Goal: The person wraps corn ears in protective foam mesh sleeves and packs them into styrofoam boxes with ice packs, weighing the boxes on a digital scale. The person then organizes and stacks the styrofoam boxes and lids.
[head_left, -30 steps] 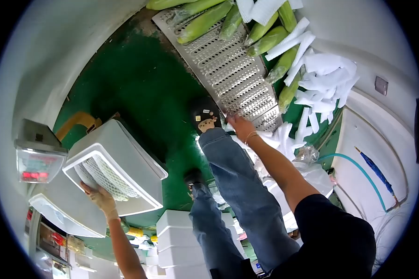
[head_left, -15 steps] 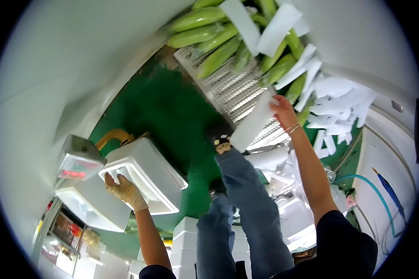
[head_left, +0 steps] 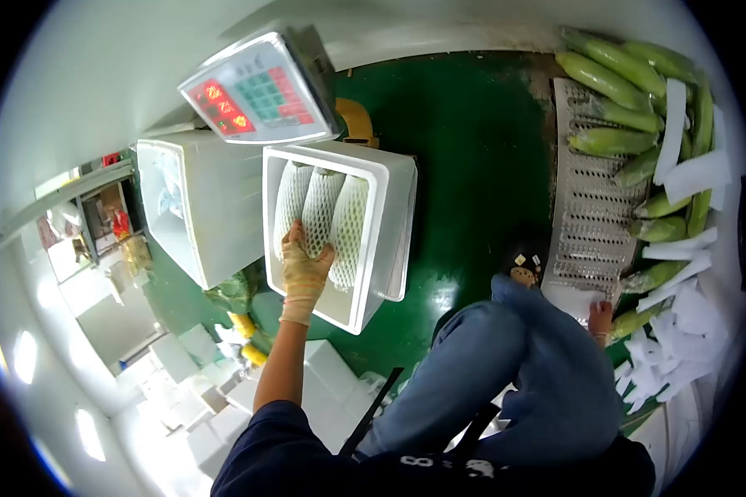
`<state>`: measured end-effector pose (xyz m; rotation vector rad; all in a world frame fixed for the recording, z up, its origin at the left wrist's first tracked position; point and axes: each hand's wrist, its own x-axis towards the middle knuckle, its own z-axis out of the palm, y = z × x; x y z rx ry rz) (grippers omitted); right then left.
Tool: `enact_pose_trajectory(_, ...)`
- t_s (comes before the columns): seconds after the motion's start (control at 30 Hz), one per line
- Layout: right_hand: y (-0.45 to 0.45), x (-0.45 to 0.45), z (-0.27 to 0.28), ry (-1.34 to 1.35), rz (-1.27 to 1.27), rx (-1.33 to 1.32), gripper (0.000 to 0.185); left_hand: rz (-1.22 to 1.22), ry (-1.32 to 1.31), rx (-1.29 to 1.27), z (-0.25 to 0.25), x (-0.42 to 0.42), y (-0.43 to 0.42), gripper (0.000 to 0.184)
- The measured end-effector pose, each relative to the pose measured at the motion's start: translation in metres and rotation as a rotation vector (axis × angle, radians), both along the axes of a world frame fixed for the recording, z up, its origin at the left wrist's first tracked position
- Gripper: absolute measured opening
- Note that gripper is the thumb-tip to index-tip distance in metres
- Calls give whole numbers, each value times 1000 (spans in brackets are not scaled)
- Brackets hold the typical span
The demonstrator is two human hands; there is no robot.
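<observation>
Grip of the left hand [head_left: 305, 269], which wears a thin, pale glove: thumb and fingers stand apart against the netted vegetables [head_left: 322, 199], and I cannot tell whether they clasp one or merely rest upon it. Beyond the person's bent, denim-clad legs [head_left: 472, 356], the right hand [head_left: 601, 319] sits at the edge of a white sheet [head_left: 568, 300]; whether its fingers pinch that sheet or only press on it cannot be confirmed, as the forearm is hidden by a knee. Three netted vegetables are visible, pale green under white mesh, side by side inside a white foam box [head_left: 399, 219]. Just beside this box stands a scale [head_left: 257, 95], its red figures lit but too blurred to certify, its keypad green and red. A second white box [head_left: 215, 190] is near it on the other side, partly behind. Across the green floor [head_left: 464, 149] lies a perforated metal plate [head_left: 584, 224], with the white sheet on its near end. Long green vegetables [head_left: 613, 141], several in clear wrap, lie on and along the plate, and loose white strips [head_left: 688, 311] are heaped beside and over them. Further off, white boxes [head_left: 327, 373] are grouped beyond the left forearm.
</observation>
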<state>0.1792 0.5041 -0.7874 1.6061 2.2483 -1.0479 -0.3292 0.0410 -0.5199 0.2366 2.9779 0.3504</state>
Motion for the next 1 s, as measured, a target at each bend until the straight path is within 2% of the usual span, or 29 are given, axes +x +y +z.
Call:
enact_pose_trajectory(0.03,9,24,-29,5,-113,-36,28,32,-48,23,-3,0,-3,74)
enact_pose_trajectory(0.1,19,-17,18,-50,-97,-164,30,208,-268,351,-6,-7,-15,77)
enact_pose_trajectory(0.13,34,-7,1,-26,-81,-133,30,275,-356,345,-3,-9,-15,79)
enact_pose_trajectory(0.17,43,8,-14,-42,76,-91,29,332,-445,335,1,-12,-13,81)
enact_pose_trajectory(0.2,52,21,-27,-51,229,-38,28,328,-504,546,7,-13,-8,80)
enact_pose_trajectory(0.23,57,20,-9,-66,182,-42,28,321,-499,568,13,-13,-2,80)
enact_pose_trajectory(0.3,66,6,26,-12,38,-41,27,299,-266,-42,25,-8,13,71)
enact_pose_trajectory(0.33,75,8,41,39,-27,-21,27,251,-88,-141,25,1,16,53)
enact_pose_trajectory(0.37,80,4,64,99,-97,-2,27,247,-87,-124,18,2,6,53)
enact_pose_trajectory(0.43,90,-8,105,245,-220,34,27,-72,282,309,4,-4,-25,42)
enact_pose_trajectory(0.5,97,-29,143,402,-325,64,28,-12,323,13,19,-20,-29,48)
enact_pose_trajectory(0.53,100,-42,160,482,-359,70,28,-71,321,-75,7,-33,-41,53)
enact_pose_trajectory(0.57,99,-56,173,554,-385,68,29,-141,271,-287,11,-42,-39,57)
enact_pose_trajectory(0.6,94,-69,184,611,-405,59,29,-331,295,-399,7,-48,-48,60)
enact_pose_trajectory(0.63,88,-82,189,652,-418,42,30,-392,348,-440,-4,-58,-52,56)
enact_pose_trajectory(0.67,84,-95,187,679,-406,1,30,-699,653,-715,-17,-65,-55,47)
enact_pose_trajectory(0.7,78,-112,178,695,-373,-75,31,-840,713,-735,-24,-72,-62,40)
enact_pose_trajectory(0.73,72,-123,150,747,-279,-157,28,-741,606,-608,-37,-82,-69,39)
enact_pose_trajectory(0.77,58,-150,142,863,-261,-453,27,-637,514,-469,-50,-91,-75,40)
enact_pose_trajectory(0.8,37,-165,143,797,-251,-700,27,-532,441,-331,-63,-100,-84,41)
enact_pose_trajectory(0.83,13,-181,136,823,-253,-872,27,-490,464,-542,-26,-75,-42,42)
enact_pose_trajectory(0.9,3,-190,136,725,302,-507,29,-329,329,-674,-27,-100,-66,51)
enact_pose_trajectory(0.93,11,-189,131,737,276,-502,29,-175,309,-357,-23,-100,-79,57)
enact_pose_trajectory(0.97,24,-188,128,802,241,-318,30,-23,272,-44,-13,-103,-78,64)
enact_pose_trajectory(1.0,40,-186,128,853,204,-131,32,90,208,48,25,-91,-51,68)
